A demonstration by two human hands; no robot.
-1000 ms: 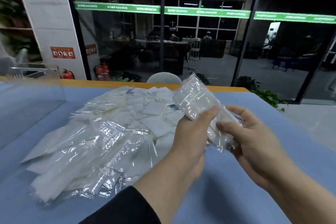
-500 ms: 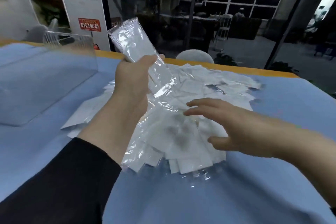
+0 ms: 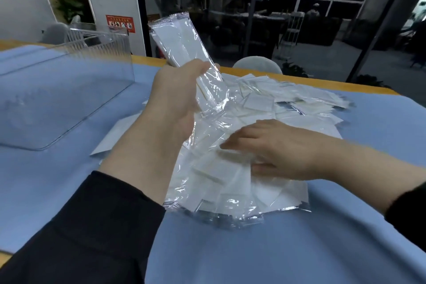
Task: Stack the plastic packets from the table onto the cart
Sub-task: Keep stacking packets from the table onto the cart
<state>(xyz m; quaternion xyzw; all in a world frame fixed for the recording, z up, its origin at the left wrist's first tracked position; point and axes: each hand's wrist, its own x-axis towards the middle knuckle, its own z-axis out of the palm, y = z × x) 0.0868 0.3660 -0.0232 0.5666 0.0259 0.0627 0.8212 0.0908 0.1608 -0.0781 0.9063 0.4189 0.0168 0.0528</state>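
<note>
We've passed the packet [image 3: 182, 46] to our left hand [image 3: 177, 101], which grips it above the desk's [image 3: 345, 249] far edge; right hand [image 3: 283, 150], fingers spread, now reaches into the pile [image 3: 230, 180] mid-desk for another.

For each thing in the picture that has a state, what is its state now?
left hand: grips a packet, raised above the pile
held packet: lifted, tilted, sealed
right hand: fingers straight, resting on the pile
pile of packets: lying loose on the blue table
clear box: open top, no packets visible inside
</note>
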